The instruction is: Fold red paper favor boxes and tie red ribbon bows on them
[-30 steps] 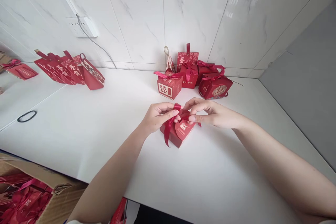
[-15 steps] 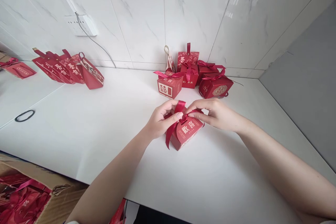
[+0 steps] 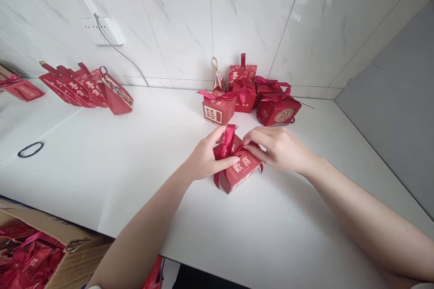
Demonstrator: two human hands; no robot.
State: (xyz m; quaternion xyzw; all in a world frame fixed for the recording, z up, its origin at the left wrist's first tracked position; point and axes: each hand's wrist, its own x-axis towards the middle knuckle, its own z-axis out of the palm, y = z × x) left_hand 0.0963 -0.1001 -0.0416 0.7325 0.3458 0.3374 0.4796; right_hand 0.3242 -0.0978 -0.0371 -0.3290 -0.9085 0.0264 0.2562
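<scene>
A small red gift box (image 3: 240, 167) with pale Chinese characters sits on the white tabletop in front of me. A glossy red ribbon (image 3: 228, 141) is gathered on its lid, with one loop standing up and tails hanging at both sides. My left hand (image 3: 206, 156) steadies the box from the left, thumb pressed on the lid and fingers behind the loop, partly hidden. From the right, my right hand (image 3: 276, 146) pinches the ribbon near the knot between thumb and curled fingers.
Several ribboned red boxes (image 3: 246, 97) stand against the tiled wall. More red boxes (image 3: 84, 86) lean in a row at left. A black ring (image 3: 30, 149) lies on the table. A cardboard carton (image 3: 79, 257) of red boxes stands at the lower left, below the table edge.
My left thumb has moved from the knot down onto the lid. The ribbon loop now stands more upright. My right hand still pinches the ribbon, slightly shifted.
</scene>
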